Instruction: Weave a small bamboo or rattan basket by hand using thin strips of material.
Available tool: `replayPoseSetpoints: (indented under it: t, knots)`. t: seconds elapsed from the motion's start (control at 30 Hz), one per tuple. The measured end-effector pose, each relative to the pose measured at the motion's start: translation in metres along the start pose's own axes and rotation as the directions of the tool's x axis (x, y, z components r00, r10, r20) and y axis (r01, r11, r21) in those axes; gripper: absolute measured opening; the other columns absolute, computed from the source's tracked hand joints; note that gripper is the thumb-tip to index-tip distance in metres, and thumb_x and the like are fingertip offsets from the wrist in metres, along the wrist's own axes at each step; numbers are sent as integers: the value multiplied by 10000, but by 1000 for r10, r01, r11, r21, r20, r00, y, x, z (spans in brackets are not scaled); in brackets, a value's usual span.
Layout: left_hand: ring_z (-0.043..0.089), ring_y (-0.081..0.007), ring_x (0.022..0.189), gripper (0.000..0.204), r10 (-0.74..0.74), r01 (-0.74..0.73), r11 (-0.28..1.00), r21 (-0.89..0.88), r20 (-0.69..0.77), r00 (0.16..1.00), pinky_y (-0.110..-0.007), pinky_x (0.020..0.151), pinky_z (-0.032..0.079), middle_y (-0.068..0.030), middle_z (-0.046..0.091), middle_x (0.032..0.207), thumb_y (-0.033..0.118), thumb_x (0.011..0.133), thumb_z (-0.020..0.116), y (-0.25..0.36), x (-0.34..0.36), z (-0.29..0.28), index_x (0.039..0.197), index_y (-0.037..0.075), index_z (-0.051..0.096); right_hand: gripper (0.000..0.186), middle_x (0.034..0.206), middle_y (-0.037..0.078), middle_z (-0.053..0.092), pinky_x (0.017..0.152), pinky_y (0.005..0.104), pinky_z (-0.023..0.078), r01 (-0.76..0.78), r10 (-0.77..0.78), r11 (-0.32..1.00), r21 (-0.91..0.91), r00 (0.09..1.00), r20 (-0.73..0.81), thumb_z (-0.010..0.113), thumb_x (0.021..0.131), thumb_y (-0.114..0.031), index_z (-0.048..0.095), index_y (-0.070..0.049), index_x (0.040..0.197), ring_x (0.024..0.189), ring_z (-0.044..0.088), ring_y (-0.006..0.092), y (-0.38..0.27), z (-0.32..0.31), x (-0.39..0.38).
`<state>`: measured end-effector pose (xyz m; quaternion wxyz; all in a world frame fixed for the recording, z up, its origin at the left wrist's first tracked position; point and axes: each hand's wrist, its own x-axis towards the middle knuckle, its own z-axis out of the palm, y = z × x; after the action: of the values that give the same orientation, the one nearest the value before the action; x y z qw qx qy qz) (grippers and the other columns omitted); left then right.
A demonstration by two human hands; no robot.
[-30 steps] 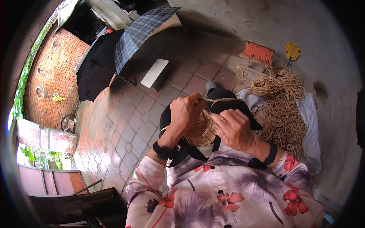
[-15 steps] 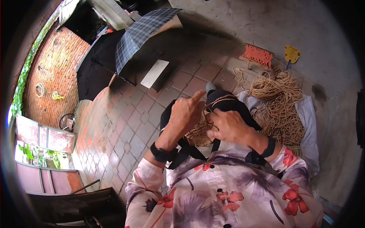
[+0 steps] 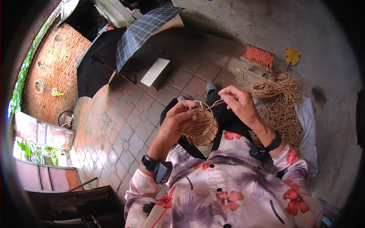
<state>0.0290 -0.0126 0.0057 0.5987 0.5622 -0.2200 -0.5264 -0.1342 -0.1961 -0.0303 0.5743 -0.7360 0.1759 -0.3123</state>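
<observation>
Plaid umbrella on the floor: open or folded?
Open. The plaid umbrella has its canopy fully spread, lying tipped on the brick floor beside a black umbrella.

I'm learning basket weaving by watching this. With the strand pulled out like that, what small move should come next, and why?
Probably draw the strand snug and tuck it back into the rim. The right hand pinches it, stretched out from the top edge of the small woven basket, while the left hand steadies the basket's side, so the free end looks ready for another pass.
</observation>
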Motion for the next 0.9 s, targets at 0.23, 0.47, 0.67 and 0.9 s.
replayPoseSetpoints:
  t: [0.23, 0.47, 0.67, 0.9]
  knots:
    - [447, -90, 577, 147, 271, -269, 962, 43, -87, 959, -215, 511, 341, -43, 579, 775, 88, 977, 534, 13, -61, -20, 1103, 41, 593, 133, 864, 89, 660, 668, 273, 486, 363, -354, 932, 9, 904, 238, 598, 923, -66, 664, 5, 1014, 759, 624, 137, -32, 67, 15]
    - [554, -80, 632, 271, 386, -353, 904, 241, -104, 917, -213, 549, 453, -68, 697, 916, 87, 959, 558, 21, -62, -7, 1225, 40, 583, 103, 737, 104, 645, 612, 284, 482, 265, -278, 960, 91, 941, 192, 622, 912, -96, 671, -8, 932, 647, 609, 137, -42, 62, -12]
    - [698, -298, 753, 406, 555, -245, 159, 956, 119, 823, -392, 637, 556, -125, 716, 906, 25, 856, 590, -5, -36, -6, 1254, 108, 582, 62, 642, 117, 633, 552, 347, 483, 121, -99, 964, -238, 990, 102, 644, 842, -63, 622, -10, 820, 577, 653, 231, -31, 54, -4]
    - [662, -397, 810, 639, 418, -129, 37, 991, 102, 903, -459, 674, 540, -163, 699, 938, -45, 766, 562, -16, -24, -6, 1375, 121, 462, 119, 669, 204, 628, 640, 493, 513, 345, -185, 709, -615, 933, 310, 605, 818, -139, 611, -26, 783, 667, 645, 388, -15, 86, 7]
